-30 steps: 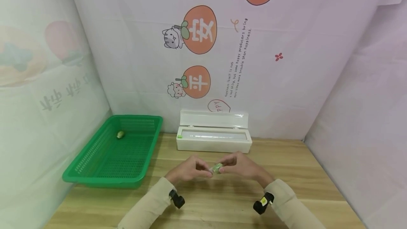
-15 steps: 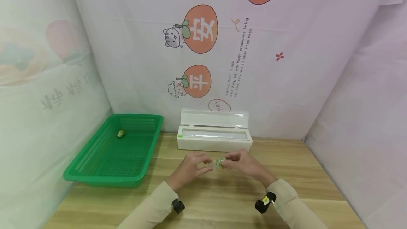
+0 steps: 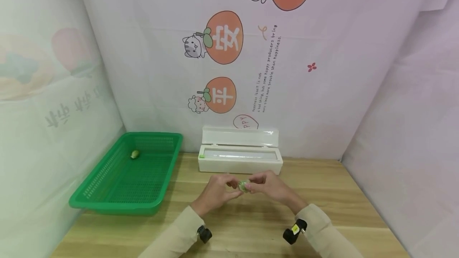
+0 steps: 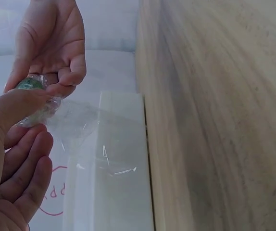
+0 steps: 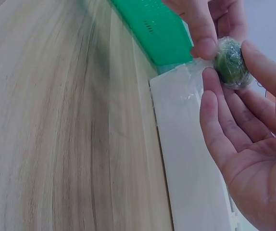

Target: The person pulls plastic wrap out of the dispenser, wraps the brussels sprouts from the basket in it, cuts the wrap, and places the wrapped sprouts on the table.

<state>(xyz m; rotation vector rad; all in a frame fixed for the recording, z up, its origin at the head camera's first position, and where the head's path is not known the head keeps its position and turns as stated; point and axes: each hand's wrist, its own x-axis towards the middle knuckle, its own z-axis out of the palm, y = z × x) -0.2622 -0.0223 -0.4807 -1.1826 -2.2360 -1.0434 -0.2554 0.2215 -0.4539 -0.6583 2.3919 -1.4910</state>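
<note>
A small round green vegetable [image 5: 232, 65], which looks like a Brussels sprout, is wrapped in crinkled cling film. My right hand [image 3: 274, 187] pinches it between thumb and fingers above the table. From the other side, my left hand [image 3: 216, 192] pinches the film at the sprout's edge with thumb and fingertips. A loose flap of clear cling film [image 4: 78, 120] trails from the wrap in the left wrist view. The left thumb partly covers the sprout there.
A green plastic basket [image 3: 161, 186] stands at the left, holding one small pale-green sprout [image 3: 134, 154]. Behind the hands lies a long white cling film dispenser [image 3: 240, 166] with its lid raised. Printed cloth walls [image 3: 322, 110] enclose the wooden table [image 3: 322, 194] at the back and sides.
Half a second ago the left fingers were spread apart from the sprout; now they are back at the film. The right hand keeps its pinch and has shifted slightly left.
</note>
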